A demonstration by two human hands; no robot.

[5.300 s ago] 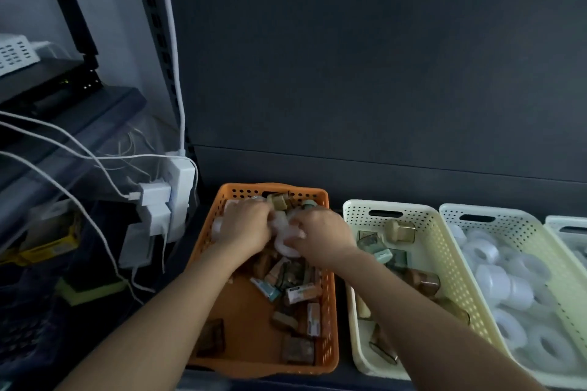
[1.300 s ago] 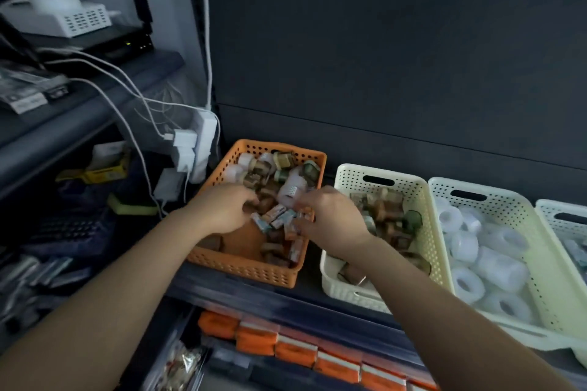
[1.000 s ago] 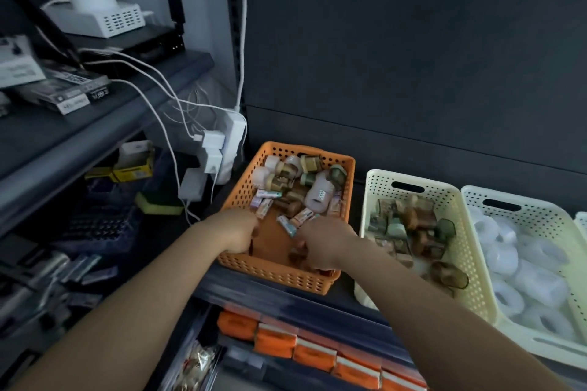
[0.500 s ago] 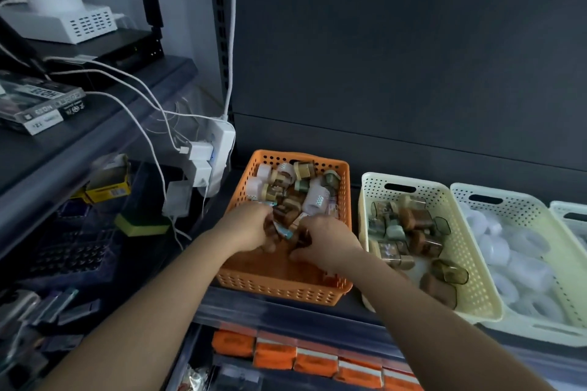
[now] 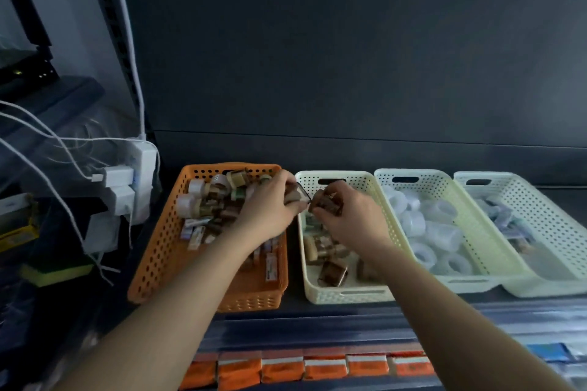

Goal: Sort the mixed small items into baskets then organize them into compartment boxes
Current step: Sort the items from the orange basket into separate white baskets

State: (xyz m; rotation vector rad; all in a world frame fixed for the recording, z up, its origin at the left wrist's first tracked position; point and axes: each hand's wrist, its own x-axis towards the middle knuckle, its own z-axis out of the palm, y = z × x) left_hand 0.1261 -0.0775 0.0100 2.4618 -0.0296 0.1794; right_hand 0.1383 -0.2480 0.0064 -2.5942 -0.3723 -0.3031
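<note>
Head view: both hands have risen from the pile in the orange perforated plastic basket [image 5: 152, 263]. The left hand [image 5: 270, 209] grips a small brown packet [image 5: 297, 195] at that basket's right rim. The right hand [image 5: 352, 216] grips a second brown packet [image 5: 325, 204] above the cream perforated plastic basket [image 5: 346, 294], probably to drop it there.

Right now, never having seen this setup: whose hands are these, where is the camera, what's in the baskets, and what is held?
No machine: a person's two bare hands, filmed by one camera worn on the head, looking forward and down. Four baskets stand in a row on a dark shelf. The orange basket holds mixed small items, the cream basket brownish pieces, the third basket white rolls; what the fourth basket holds is blurred. The left hand and the right hand each grip small brown pieces.
</note>
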